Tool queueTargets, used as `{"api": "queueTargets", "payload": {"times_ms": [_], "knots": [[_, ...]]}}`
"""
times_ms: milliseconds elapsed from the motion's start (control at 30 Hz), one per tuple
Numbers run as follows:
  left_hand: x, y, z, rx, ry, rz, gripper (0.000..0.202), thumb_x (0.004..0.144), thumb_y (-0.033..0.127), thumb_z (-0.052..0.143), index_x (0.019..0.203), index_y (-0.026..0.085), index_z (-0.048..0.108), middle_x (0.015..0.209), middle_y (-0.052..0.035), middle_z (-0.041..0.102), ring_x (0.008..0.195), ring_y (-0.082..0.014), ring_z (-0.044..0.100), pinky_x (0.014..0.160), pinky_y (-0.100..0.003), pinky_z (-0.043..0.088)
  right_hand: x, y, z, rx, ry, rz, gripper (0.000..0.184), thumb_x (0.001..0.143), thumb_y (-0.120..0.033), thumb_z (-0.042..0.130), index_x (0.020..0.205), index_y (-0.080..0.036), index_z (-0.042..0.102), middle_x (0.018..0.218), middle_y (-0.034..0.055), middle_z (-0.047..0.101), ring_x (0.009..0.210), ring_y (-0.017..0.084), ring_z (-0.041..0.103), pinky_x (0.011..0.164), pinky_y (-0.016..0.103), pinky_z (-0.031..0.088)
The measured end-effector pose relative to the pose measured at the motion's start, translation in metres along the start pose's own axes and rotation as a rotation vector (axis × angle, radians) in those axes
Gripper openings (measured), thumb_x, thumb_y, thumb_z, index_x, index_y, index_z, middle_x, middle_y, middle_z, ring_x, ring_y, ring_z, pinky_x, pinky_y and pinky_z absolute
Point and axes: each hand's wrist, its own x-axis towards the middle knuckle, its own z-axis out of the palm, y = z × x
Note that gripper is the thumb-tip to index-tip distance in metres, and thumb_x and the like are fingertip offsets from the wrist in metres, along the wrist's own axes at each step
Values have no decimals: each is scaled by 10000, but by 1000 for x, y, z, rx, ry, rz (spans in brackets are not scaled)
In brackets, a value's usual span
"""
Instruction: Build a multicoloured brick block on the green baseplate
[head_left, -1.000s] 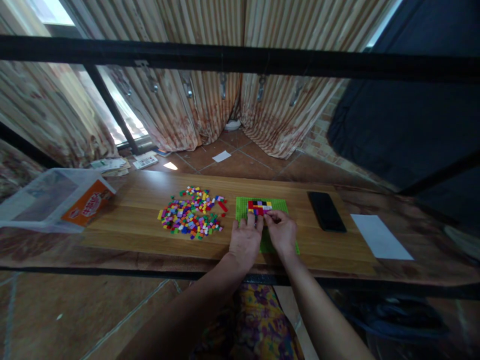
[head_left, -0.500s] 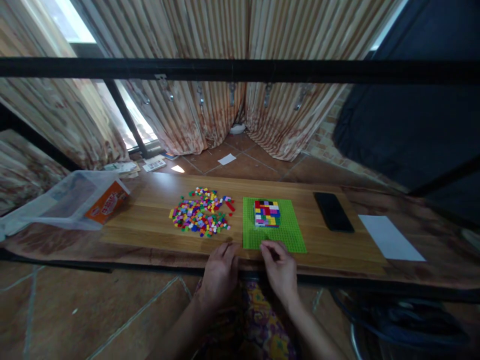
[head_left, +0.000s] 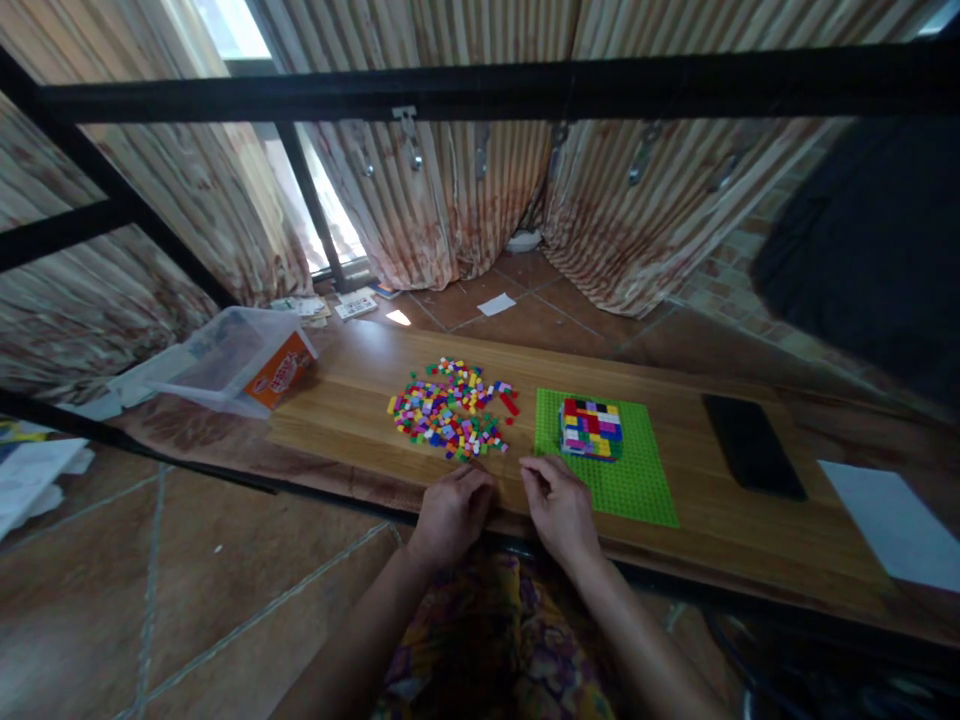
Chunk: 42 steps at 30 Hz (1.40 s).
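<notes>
Left hand [head_left: 453,510] and right hand [head_left: 561,508] are held curled by the near edge of the board [head_left: 337,420] (any pinch cannot be told), loose bricks [head_left: 427,410] and baseplate [head_left: 637,485] presumably kept reachable.

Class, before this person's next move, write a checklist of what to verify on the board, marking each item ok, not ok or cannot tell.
1. Block sitting on the baseplate: ok.
2. Loose bricks apart from the baseplate: ok, they lie to its left.
3. Loose bricks in one tidy heap: not ok, some lie scattered at the edges.
4. Phone apart from the baseplate: ok, bare board between.
5. Left hand and right hand free of bricks: cannot tell, fingers curled.
</notes>
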Motion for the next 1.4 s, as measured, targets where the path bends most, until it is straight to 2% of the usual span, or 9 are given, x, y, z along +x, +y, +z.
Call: {"api": "queueTargets", "payload": {"times_ms": [200,467,633,800,933,1167,1300,1400], "knots": [[4,-6,-1,-67,-13,14,148,906,223,490,918,224,637,906,-23,648,850,-132,619,748,-227,481,25,-3,10,-98,-52,-14,207,891,-229,489,935,-190,687,905,67,681,850,209,633,790,339,485],[1,-9,-3,-116,-28,21,127,891,208,501,907,215,627,886,-27,637,839,-139,609,728,-227,466,38,-7,23,-119,-96,-80,208,874,-224,539,1016,-203,689,938,63,664,881,207,617,812,336,485],[1,-9,-3,-145,-34,26,125,884,190,500,900,212,622,869,-22,631,829,-138,601,728,-225,462,45,-7,33,-125,-125,-140,209,889,-230,521,984,-224,707,944,55,647,879,200,613,804,329,480],[0,-8,-3,-170,-20,26,130,883,189,500,892,205,629,886,-30,642,836,-140,607,738,-227,467,55,1,36,-124,-68,-129,226,902,-236,499,946,-207,719,928,64,636,849,198,613,790,325,481],[0,-9,-4,-197,-13,38,137,867,167,506,889,200,638,885,-34,646,832,-141,610,733,-227,473,55,-2,35,-117,-16,-124,246,907,-223,477,970,-207,715,942,70,637,873,202,611,805,326,484],[-1,-12,-4,-256,-13,74,177,822,110,507,888,202,643,908,-43,631,889,-162,609,779,-248,488,54,-22,50,-111,-211,-215,211,884,-237,544,1021,-240,705,1016,60,629,966,218,590,872,354,476],[-2,-10,-5,-279,-7,84,166,840,118,496,897,189,636,920,-53,624,894,-161,603,790,-249,488,66,-23,53,-174,-369,-265,211,850,-188,584,1010,-244,711,997,54,613,976,221,576,875,359,474],[-2,-9,-6,-283,2,94,154,851,121,490,883,182,627,904,-54,616,872,-154,597,776,-243,485,72,-19,53,-187,-421,-293,202,861,-190,578,1005,-240,710,1001,51,604,982,211,573,886,351,466]]}}
